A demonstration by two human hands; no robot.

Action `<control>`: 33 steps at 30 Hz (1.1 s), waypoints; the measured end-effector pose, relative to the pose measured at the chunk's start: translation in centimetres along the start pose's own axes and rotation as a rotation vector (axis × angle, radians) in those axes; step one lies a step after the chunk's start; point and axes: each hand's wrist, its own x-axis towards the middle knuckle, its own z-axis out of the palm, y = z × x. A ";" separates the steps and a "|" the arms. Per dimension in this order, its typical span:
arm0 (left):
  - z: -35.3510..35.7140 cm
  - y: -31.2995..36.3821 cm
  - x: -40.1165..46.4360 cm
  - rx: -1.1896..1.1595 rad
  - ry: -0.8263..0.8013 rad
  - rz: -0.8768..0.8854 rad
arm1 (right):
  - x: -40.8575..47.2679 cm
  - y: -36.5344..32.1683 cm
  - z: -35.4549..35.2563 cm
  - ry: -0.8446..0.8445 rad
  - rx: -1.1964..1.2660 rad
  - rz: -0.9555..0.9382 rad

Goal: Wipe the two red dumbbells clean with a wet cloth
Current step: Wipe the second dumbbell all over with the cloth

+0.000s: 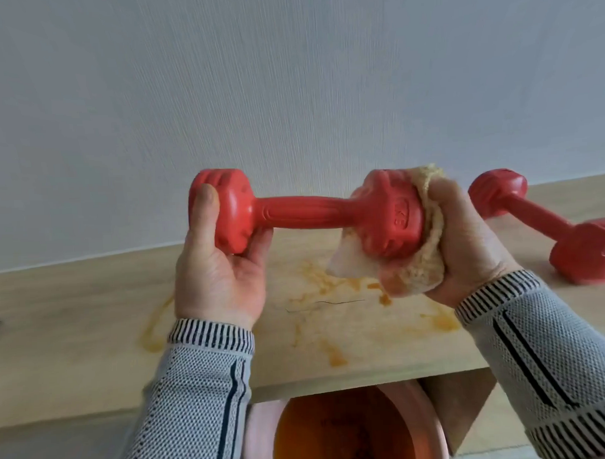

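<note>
Overhead, looking down: pale grey wall (pixel 289 75) fills the upper half; below it a light wood surface (pixel 74 323) runs across the view, marked with orange smears (pixel 330 286) near its middle and front edge.

Basin (pixel 352 430) sits below the surface's front edge, partly hidden by it, holding orange-tinted liquid.

Dumbbell 1 (pixel 304 212), red, is held in the air above the surface. Long axis runs left–right, nearly level, right end slightly lower and tipped toward the camera. Raised lettering shows on the right head's face; it is too blurred to read fully.

Dumbbell 2 (pixel 547 220), red, lies on the surface at the right, well apart from the smears. Long axis runs diagonally: far head up-left near the wall, near head down-right at the frame edge.

Left hand (pixel 220 266): palm up, fingers curled around the left head of dumbbell 1, thumb over its end face. Gripping.

Right hand (pixel 466 244): closed around a beige cloth (pixel 422 259), pressing it against the right head of dumbbell 1. The cloth wraps the head's outer end and underside; a pale corner hangs below the head.

Both sleeves are grey knit with striped cuffs.
</note>
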 end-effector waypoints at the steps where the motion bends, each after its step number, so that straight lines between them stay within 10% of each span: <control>1: 0.8 -0.5 0.0 -0.133 0.066 0.009 | 0.2 0.8 0.4 0.005 0.020 0.013; 6: 1.8 -2.9 0.3 -0.298 0.164 -0.123 | 0.3 4.3 2.9 0.070 -0.103 -0.105; 10: 0.7 -3.5 1.0 -0.314 0.234 -0.214 | -0.4 4.6 4.0 0.211 -1.019 -0.551; 14: 0.8 -3.1 1.1 -0.220 0.229 -0.219 | -0.5 5.6 4.5 0.009 -1.678 -0.842; 17: 1.7 -3.3 0.1 -0.117 0.183 -0.109 | -0.5 4.8 5.0 0.147 -1.539 -0.520; 23: 2.9 -3.8 -1.2 -0.005 -0.055 -0.119 | 1.5 3.0 0.9 0.037 -0.340 0.201; 25: 3.0 -3.8 -0.9 0.054 -0.029 -0.074 | 1.1 3.2 1.2 0.045 -0.419 0.155; 30: 2.4 -4.0 0.3 0.172 0.198 0.092 | -0.5 6.0 3.7 0.031 -1.531 -0.451; 33: 1.9 -3.9 0.3 0.101 0.205 0.033 | -0.2 6.4 3.6 0.088 -1.436 -0.428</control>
